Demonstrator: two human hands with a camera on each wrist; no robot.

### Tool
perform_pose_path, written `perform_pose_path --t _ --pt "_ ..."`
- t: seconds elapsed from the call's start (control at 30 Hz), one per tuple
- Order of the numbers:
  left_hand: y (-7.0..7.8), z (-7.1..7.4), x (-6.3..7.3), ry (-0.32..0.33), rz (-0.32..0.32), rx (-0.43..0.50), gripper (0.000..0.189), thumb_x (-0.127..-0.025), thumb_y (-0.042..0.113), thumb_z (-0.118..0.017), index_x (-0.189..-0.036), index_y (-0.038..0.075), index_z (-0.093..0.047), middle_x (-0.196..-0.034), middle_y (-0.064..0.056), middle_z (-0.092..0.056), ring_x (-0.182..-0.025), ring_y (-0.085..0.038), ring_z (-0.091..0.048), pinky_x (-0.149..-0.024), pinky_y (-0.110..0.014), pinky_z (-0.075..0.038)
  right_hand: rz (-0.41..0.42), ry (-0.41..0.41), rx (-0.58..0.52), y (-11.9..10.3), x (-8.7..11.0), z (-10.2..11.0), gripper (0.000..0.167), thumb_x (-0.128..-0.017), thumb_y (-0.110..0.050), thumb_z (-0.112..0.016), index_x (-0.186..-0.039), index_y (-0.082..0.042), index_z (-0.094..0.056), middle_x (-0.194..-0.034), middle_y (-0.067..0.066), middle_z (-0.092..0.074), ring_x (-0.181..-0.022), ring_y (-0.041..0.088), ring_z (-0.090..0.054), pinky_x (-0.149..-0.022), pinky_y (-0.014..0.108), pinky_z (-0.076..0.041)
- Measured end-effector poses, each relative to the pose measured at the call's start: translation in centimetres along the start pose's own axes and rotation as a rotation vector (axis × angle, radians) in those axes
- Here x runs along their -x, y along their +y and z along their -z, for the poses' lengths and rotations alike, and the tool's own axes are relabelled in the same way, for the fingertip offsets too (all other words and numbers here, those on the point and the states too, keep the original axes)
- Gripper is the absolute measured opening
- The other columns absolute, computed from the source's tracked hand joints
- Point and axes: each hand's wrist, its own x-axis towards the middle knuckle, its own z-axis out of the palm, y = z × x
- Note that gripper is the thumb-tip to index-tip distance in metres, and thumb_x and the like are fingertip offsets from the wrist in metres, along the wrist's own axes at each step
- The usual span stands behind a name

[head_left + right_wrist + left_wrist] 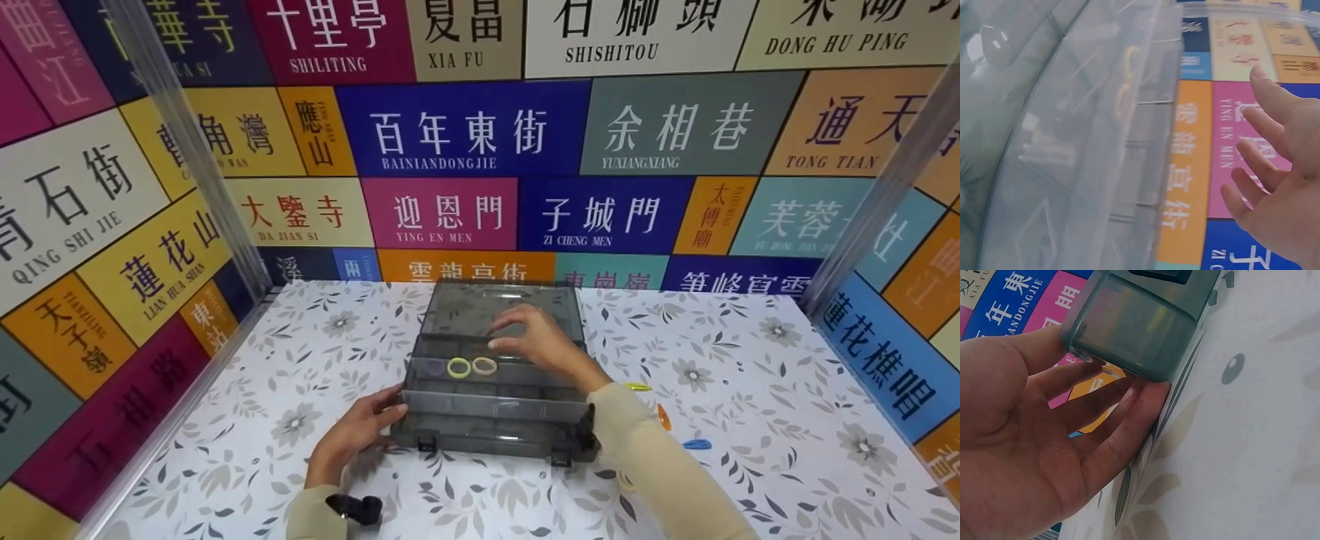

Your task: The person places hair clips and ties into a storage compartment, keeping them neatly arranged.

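Note:
A grey see-through storage box [495,442] with compartments stands on the table, its lid [499,311] tipped back. In a row in its compartments lie small rings like hair ties: a purple one [433,366], a yellow one [459,367] and a peach one [484,366]. My left hand [360,431] rests against the box's left side. The left wrist view shows its fingers [1123,433] nearly straight, tips at the box's lower edge. Over the box's rear part, my right hand [536,337] hovers with loosely bent fingers. The right wrist view shows this hand [1280,163] holding nothing.
Right of the box, partly behind my right sleeve [660,457], lie a yellow clip [637,387], an orange clip [664,417] and a blue clip [697,444]. A flower-patterned cloth [247,465] covers the table. A wall of coloured signs [457,131] rises behind.

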Motion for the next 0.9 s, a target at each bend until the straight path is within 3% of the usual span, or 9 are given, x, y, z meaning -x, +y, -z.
perform_pose_path --t 0.2,0.37,0.53,0.9 --pt "0.0 0.0 0.0 0.0 0.02 -0.008 0.063 -0.103 0.024 -0.057 -0.157 0.004 -0.032 -0.158 -0.028 -0.035 -0.143 -0.046 -0.04 -0.096 -0.05 -0.057 0.041 0.029 -0.038 -0.3 3.0 1.7 0.032 -0.087 -0.024 -0.08 -0.114 -0.009 -0.075 -0.13 0.013 -0.064 -0.125 0.033 -0.057 -0.104 0.051 -0.049" --pt "0.2 -0.2 -0.1 0.023 0.043 -0.017 0.059 -0.104 0.021 -0.056 -0.156 0.004 -0.034 -0.157 -0.027 -0.037 -0.142 -0.046 -0.042 -0.095 -0.052 -0.057 0.068 0.033 -0.037 -0.1 5.5 2.9 0.035 -0.088 -0.026 -0.078 -0.118 -0.011 -0.073 -0.129 0.011 -0.064 -0.12 0.03 -0.06 -0.092 0.039 -0.054" --pt "0.2 -0.2 -0.2 0.024 0.04 -0.017 0.058 -0.104 0.019 -0.056 -0.156 0.004 -0.034 -0.157 -0.027 -0.037 -0.142 -0.045 -0.042 -0.094 -0.051 -0.058 0.087 0.026 -0.026 0.4 8.0 3.9 0.035 -0.088 -0.029 -0.077 -0.12 -0.015 -0.072 -0.129 0.008 -0.063 -0.12 0.028 -0.059 -0.09 0.036 -0.052" --pt "0.2 0.2 -0.1 0.003 0.025 -0.014 0.061 -0.103 0.023 -0.057 -0.156 0.002 -0.033 -0.155 -0.029 -0.038 -0.14 -0.046 -0.044 -0.092 -0.049 -0.059 0.058 0.034 0.009 2.3 13.2 6.0 0.038 -0.09 -0.033 -0.074 -0.127 -0.024 -0.067 -0.128 0.001 -0.063 -0.113 0.007 -0.058 -0.089 0.035 -0.055"
